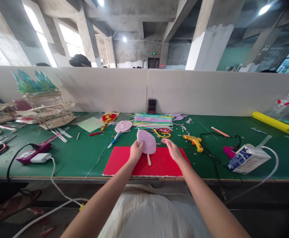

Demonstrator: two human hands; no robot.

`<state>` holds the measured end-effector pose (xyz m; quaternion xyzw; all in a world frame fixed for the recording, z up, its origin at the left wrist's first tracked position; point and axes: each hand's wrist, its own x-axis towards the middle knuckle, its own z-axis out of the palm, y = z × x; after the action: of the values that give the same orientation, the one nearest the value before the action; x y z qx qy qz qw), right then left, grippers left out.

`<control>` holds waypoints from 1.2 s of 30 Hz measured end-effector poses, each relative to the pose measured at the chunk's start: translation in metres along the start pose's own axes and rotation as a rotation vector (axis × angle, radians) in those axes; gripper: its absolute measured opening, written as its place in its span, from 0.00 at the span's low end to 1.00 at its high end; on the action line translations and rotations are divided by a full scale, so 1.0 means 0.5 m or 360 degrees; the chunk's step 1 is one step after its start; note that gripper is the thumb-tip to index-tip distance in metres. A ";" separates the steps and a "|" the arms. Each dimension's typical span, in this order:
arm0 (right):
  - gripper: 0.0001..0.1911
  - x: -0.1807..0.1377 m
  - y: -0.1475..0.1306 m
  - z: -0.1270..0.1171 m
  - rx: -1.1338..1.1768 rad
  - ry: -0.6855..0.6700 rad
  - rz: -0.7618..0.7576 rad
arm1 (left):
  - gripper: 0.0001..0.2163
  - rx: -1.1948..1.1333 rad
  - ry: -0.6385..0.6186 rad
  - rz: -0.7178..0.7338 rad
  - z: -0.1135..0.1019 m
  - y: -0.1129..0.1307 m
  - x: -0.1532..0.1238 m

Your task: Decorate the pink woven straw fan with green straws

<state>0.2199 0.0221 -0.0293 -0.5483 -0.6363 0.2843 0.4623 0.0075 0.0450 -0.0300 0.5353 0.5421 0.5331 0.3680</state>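
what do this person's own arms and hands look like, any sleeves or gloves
The left hand and right hand wear no gloves, and I can't make out any watch or bracelet. The forearms are slim, with no sleeves showing; pale, creased clothing shows between them.

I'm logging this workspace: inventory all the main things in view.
Leaf-shaped piece: one, lilac, centre
Round piece: one, lilac, centre left
Ornament: one, red-yellow, beside round piece
Board: one, red, below hands
Strips: many, pastel, centre
Glue gun: one, yellow, right
Carton: one, blue-white, right
Bottle: one, clear, right
Bar: one, yellow, near bottle
Stick models: at least two, tan, left
Table: one, green, beneath
Partition: one, white, behind
Columns: several, grey, background
Left hand: one, bare, holding leaf-shaped piece
Right hand: one, bare, open alongside
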 end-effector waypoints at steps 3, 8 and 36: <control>0.27 0.007 0.004 0.010 -0.0333 0.0105 -0.0092 | 0.12 -0.0193 0.0017 -0.0040 -0.001 -0.008 0.006; 0.26 0.011 0.024 0.010 -0.0504 0.0031 -0.0049 | 0.13 -0.0335 0.0027 -0.0075 -0.003 -0.011 0.007; 0.25 0.069 -0.029 0.081 0.1129 0.0288 0.0319 | 0.20 -0.0856 -0.0333 -0.0162 -0.008 0.024 -0.008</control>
<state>0.1782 0.0576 -0.0235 -0.4365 -0.3983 0.4811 0.6475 0.0066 0.0385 -0.0184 0.4427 0.3666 0.5806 0.5767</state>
